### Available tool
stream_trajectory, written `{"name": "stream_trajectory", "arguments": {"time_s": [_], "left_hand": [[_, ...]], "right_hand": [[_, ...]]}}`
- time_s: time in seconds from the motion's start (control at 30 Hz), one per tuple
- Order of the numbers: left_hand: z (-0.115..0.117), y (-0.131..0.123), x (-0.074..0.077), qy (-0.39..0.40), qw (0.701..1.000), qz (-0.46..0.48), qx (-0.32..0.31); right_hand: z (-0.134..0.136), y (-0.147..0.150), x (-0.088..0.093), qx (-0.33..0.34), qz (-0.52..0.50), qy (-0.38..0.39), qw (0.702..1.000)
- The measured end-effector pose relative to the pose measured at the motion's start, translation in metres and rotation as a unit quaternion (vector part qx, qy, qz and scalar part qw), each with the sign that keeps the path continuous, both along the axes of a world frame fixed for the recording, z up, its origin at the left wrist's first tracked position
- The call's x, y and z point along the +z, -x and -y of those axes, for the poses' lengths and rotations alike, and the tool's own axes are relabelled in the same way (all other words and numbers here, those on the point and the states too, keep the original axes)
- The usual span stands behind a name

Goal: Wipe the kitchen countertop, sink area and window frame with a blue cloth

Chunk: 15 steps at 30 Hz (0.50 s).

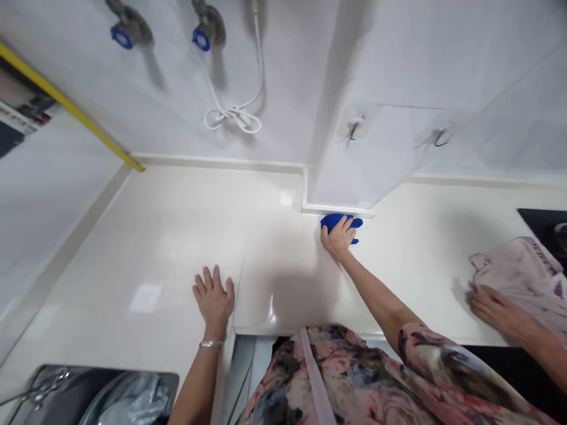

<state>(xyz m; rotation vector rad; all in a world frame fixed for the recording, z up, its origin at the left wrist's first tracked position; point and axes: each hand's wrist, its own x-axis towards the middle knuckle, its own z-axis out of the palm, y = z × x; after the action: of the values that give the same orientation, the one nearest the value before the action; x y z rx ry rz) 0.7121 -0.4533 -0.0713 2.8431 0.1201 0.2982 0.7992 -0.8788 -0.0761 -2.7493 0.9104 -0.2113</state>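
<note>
**Blue cloth pressed into the foot of the wall column**

The white tiled wall (398, 59) fills the top of your view, with a boxed column (354, 159) jutting out of it toward you. Below it runs the glossy pale desk (177, 224), bare across most of its left half. A steel sink (66, 395) sits at the lower left corner, and a dark hob (544, 224) shows at the far right edge.

On the right of the desk lies a crumpled pale cloth (518, 271). Another person's hand (494, 310) rests flat on its near edge, well apart from your own.

Your right grip (339, 236) is stretched out at arm's length, fingers curled over the blue cloth (336, 220) and pressing it down. The cloth lies on the desk, touching the base of the column. Your left grip (214, 298) lies flat on the desk nearer you, palm down, fingers spread and holding nothing, with a thin bracelet (211, 343) at the wrist.

On the wall hang a looped white cord (234, 115), two valves with blue caps (121, 35), and two small hooks (353, 127) on the column.
</note>
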Motion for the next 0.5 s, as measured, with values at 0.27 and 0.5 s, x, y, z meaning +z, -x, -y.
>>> {"name": "stream_trajectory", "arguments": {"time_s": [0.27, 0.5], "left_hand": [[0.002, 0.003, -0.004, 0.027, 1.000, 0.004, -0.001], [0.000, 0.007, -0.007, 0.136, 0.990, 0.021, 0.017]], "right_hand": [[-0.100, -0.017, 0.003, 0.143, 0.040, -0.077, 0.986], [-0.266, 0.047, 0.006, 0.502, 0.018, -0.139, 0.853]]}}
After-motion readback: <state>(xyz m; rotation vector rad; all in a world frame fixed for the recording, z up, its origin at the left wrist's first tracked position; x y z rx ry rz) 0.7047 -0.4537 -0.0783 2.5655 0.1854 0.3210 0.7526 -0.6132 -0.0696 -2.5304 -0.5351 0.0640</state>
